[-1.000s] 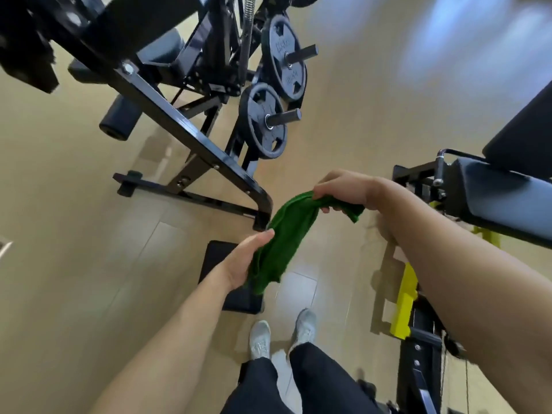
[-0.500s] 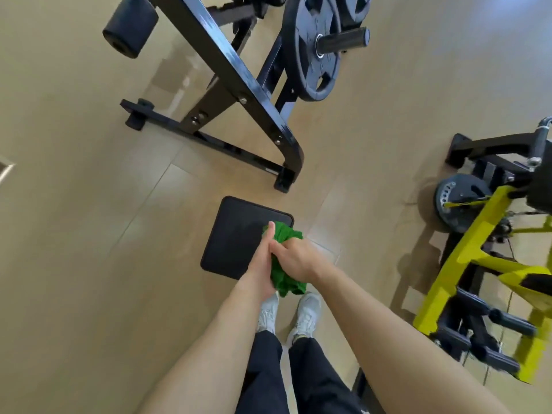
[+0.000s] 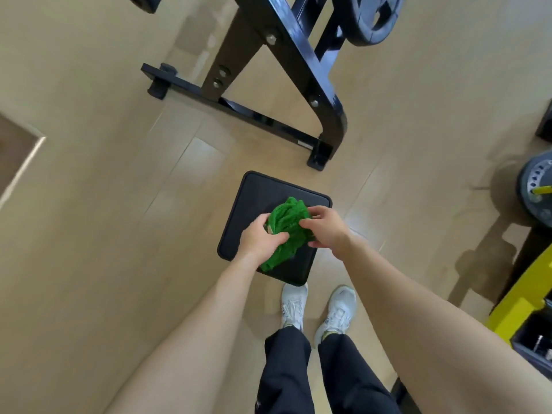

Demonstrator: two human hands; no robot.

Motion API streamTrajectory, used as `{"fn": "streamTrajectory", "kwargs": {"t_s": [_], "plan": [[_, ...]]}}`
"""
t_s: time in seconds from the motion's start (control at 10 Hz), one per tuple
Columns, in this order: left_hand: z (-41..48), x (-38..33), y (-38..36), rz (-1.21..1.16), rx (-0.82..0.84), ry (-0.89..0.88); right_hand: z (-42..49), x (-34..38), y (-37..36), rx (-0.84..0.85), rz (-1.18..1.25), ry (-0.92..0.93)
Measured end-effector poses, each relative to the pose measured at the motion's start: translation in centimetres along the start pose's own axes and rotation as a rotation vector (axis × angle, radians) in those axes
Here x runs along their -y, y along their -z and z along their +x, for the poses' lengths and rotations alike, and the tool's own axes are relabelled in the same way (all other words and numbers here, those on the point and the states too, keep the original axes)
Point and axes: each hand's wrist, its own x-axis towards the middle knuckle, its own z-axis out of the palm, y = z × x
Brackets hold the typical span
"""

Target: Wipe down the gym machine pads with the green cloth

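Observation:
The green cloth (image 3: 287,231) is bunched up between both my hands, above a square black pad (image 3: 260,198) lying on the floor just ahead of my feet. My left hand (image 3: 259,240) grips the cloth's left side with the fingers curled into the folds. On the cloth's right side, my right hand (image 3: 325,228) pinches it with fingers and thumb. A tail of cloth hangs down below my left hand. Whether the cloth touches the pad cannot be told.
A black machine frame (image 3: 301,55) with its floor bar (image 3: 239,106) stands ahead, and a weight plate (image 3: 373,19) hangs at top right. A yellow machine (image 3: 519,297) and another plate (image 3: 537,192) are at the right. My white shoes (image 3: 294,306) stand behind the pad.
The cloth was stretched out between my hands at chest height; both hands have come together and dropped over the black pad, bunching the cloth. My view has tilted down toward the floor.

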Motion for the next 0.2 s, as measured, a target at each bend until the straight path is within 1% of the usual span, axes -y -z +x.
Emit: {"fn": "streamTrajectory", "kwargs": {"t_s": [0.1,0.2], "plan": [[0.1,2.0,1.1,0.143,-0.145,0.070,-0.6,-0.4,-1.5,-0.132,-0.378,0.058],[-1.1,1.9,2.3,0.150,-0.134,0.076,-2.6,-0.6,-0.5,-0.158,-0.439,0.059]]}}
